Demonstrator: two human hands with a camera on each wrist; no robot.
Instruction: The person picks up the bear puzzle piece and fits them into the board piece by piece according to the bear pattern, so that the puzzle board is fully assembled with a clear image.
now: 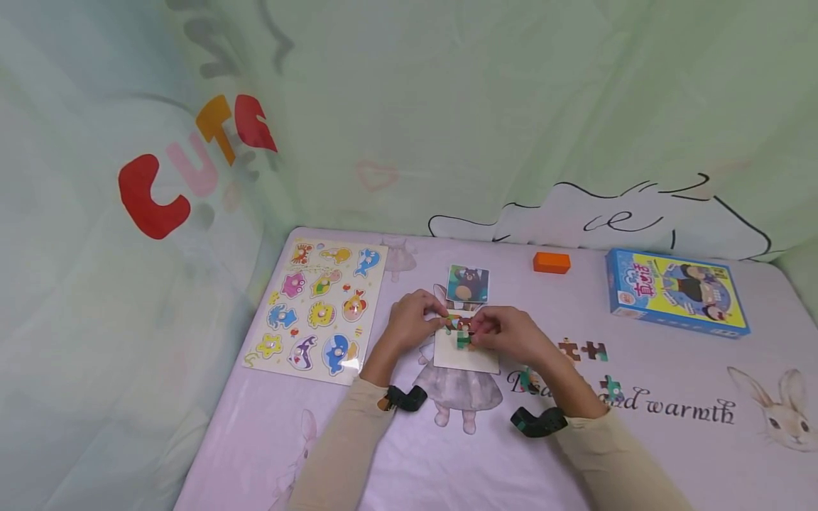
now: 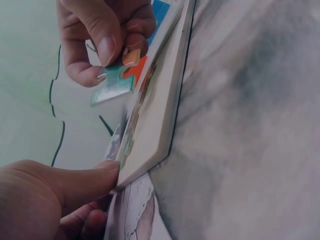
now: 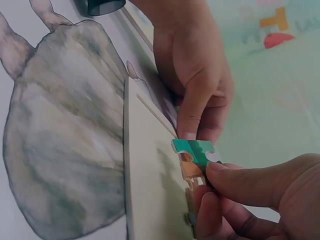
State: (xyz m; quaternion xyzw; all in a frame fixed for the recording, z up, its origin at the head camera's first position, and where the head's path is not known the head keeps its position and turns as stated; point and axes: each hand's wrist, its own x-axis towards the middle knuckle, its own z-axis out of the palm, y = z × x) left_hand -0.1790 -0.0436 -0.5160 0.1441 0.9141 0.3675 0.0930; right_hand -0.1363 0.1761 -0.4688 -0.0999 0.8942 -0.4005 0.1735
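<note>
Puzzle tray (image 1: pixel 466 362), head view: lies just below centre of frame; right hand (image 1: pixel 513 335) pinches green jigsaw piece (image 1: pixel 463 341) over it.
Left hand (image 2: pixel 55 196), left wrist view: at lower left, thumb and fingers narrow on tray's edge; this hold should be steady.
Jigsaw piece, right wrist view: right of centre; better, I think, to align cut-outs before pressing flat.

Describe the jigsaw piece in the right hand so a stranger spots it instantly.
On the pale lilac table, find the cream board. Over it, the right hand pinches a green-and-orange jigsaw piece. Unlike the loose pieces lying farther right, this one is held up off the table.
</note>
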